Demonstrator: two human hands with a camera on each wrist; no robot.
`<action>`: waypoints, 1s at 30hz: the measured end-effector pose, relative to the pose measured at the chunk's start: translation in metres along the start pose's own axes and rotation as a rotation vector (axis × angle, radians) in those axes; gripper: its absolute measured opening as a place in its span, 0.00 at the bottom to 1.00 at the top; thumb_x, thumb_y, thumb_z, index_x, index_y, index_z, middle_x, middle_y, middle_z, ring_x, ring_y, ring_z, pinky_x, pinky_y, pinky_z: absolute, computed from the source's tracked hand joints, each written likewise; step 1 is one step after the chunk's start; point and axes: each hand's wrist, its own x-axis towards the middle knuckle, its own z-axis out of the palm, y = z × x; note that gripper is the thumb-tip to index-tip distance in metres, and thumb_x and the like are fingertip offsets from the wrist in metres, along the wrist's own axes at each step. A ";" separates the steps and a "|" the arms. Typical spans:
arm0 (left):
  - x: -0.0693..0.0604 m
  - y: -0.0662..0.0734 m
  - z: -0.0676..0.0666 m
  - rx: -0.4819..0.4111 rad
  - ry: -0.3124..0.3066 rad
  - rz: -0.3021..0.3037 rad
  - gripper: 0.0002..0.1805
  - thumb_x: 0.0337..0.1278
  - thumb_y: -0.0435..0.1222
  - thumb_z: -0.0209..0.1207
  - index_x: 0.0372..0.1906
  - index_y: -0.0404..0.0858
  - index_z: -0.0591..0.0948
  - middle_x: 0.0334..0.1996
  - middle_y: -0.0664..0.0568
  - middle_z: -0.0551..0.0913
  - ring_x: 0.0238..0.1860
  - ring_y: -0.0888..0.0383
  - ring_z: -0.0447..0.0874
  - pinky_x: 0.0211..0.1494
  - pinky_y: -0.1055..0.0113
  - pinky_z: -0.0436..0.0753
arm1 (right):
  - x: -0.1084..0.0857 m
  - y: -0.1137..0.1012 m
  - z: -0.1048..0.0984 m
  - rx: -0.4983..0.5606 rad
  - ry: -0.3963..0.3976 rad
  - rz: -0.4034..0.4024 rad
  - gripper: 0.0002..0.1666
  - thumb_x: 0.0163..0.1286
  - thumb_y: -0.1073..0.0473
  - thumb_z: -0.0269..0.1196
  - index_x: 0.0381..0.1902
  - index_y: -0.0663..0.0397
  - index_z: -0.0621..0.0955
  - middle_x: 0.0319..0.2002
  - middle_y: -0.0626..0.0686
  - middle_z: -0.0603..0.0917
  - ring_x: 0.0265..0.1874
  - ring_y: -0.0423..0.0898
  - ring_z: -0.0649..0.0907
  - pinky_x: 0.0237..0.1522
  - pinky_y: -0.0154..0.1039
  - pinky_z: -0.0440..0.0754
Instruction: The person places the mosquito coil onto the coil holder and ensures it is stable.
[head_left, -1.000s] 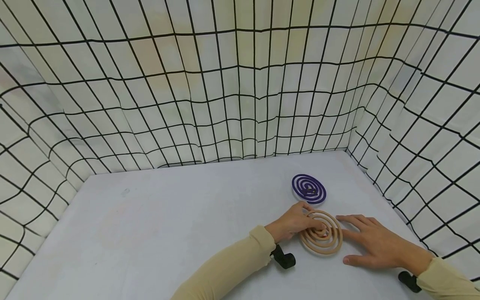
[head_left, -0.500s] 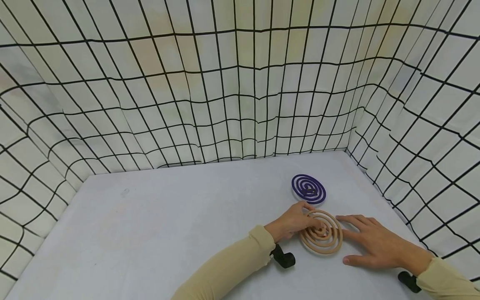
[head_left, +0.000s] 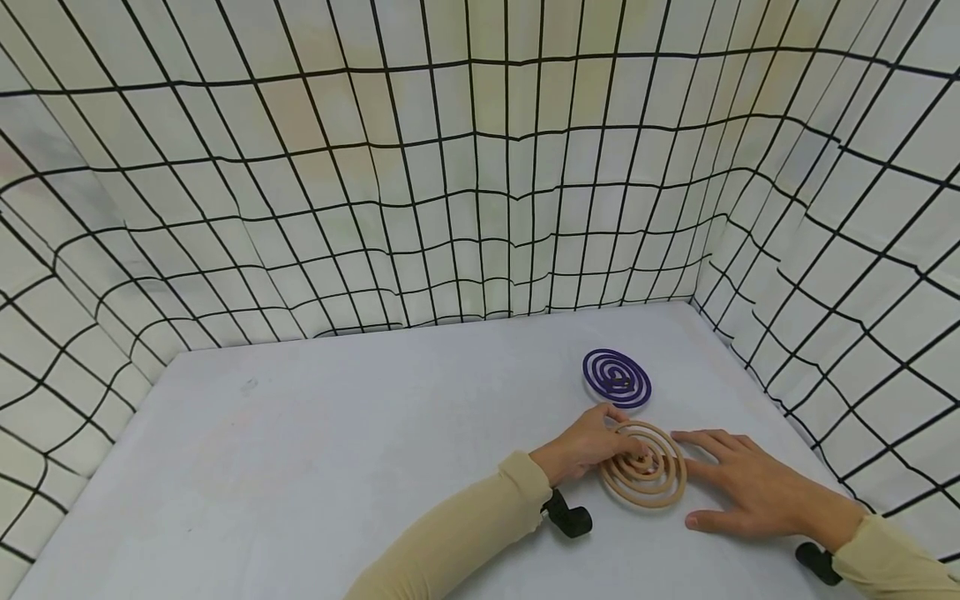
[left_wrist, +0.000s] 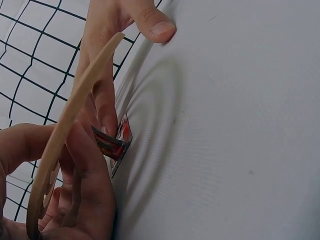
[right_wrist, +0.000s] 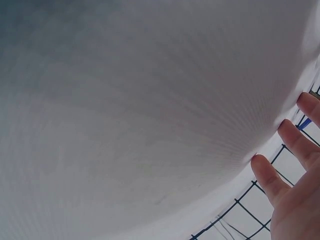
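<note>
A tan spiral mosquito coil (head_left: 651, 503) is tilted just above the white table, on the right side of the head view. My left hand (head_left: 592, 439) grips it near the centre, with fingers and thumb about its rings. Under the coil, in the left wrist view, a small printed metal stand (left_wrist: 114, 145) rises from a flat base. My right hand (head_left: 753, 483) rests on the table right of the coil, fingers spread. One of its fingers reaches the stand's base; how firmly it presses cannot be seen. In the right wrist view the fingertips (right_wrist: 265, 167) touch the white surface.
A purple mosquito coil (head_left: 617, 379), with a dark piece at its centre, lies behind the tan one. The white table (head_left: 315, 450) ends at a black wire grid (head_left: 450, 208) along the back and sides, with white cloth behind it.
</note>
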 end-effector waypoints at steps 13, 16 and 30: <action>0.000 -0.003 0.000 -0.005 -0.001 -0.005 0.22 0.53 0.33 0.74 0.50 0.43 0.76 0.42 0.49 0.77 0.39 0.57 0.76 0.38 0.68 0.75 | -0.001 0.000 -0.001 0.005 0.008 -0.003 0.41 0.62 0.20 0.62 0.70 0.24 0.76 0.71 0.46 0.74 0.67 0.52 0.76 0.60 0.60 0.76; 0.001 -0.003 0.000 -0.001 0.003 0.001 0.23 0.53 0.32 0.74 0.51 0.43 0.76 0.43 0.49 0.77 0.39 0.56 0.76 0.38 0.68 0.75 | -0.001 0.000 -0.001 0.009 0.007 -0.002 0.40 0.62 0.20 0.62 0.69 0.24 0.77 0.71 0.46 0.74 0.67 0.52 0.76 0.60 0.60 0.76; -0.001 -0.003 -0.002 0.010 -0.004 0.018 0.23 0.52 0.33 0.74 0.51 0.43 0.76 0.43 0.49 0.76 0.39 0.57 0.76 0.37 0.68 0.75 | 0.000 0.000 -0.001 0.009 -0.009 0.007 0.41 0.62 0.20 0.61 0.69 0.24 0.77 0.71 0.47 0.74 0.67 0.53 0.76 0.60 0.61 0.76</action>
